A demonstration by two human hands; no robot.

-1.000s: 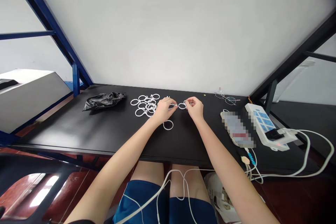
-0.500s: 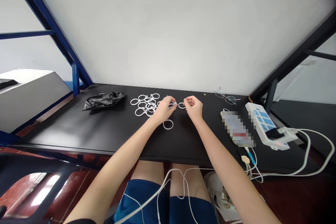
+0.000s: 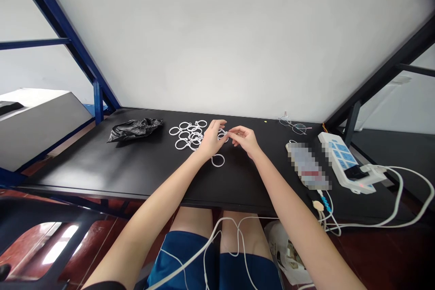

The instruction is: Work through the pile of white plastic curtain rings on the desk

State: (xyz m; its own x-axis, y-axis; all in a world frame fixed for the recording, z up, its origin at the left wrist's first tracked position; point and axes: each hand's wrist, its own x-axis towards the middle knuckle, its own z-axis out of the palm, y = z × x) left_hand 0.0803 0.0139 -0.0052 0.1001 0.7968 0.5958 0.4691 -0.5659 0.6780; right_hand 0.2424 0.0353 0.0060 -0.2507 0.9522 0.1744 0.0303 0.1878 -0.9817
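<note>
My left hand (image 3: 211,140) is closed in a pinch on a white curtain ring (image 3: 222,135) above the black table. My right hand (image 3: 245,140) meets it from the right, thumb and forefinger pinched at the ring's edge; its fingers partly hide what lies between them. A pile of linked or overlapping white curtain rings (image 3: 185,136), with small eyelets, lies just left of my left hand. One more ring (image 3: 218,160) lies on the table below my left wrist, partly covered by it.
A crumpled black plastic bag (image 3: 136,129) lies at the left of the table (image 3: 142,172). At the right are eyeglasses (image 3: 292,125), a blurred phone (image 3: 307,165) on a cable and a power strip (image 3: 343,158) with plugs. White cables (image 3: 374,225) run across the front edge.
My right hand has moved left to meet my left hand. The ring that showed at its fingertips is now mostly hidden. The fingers of my left hand have straightened a little.
</note>
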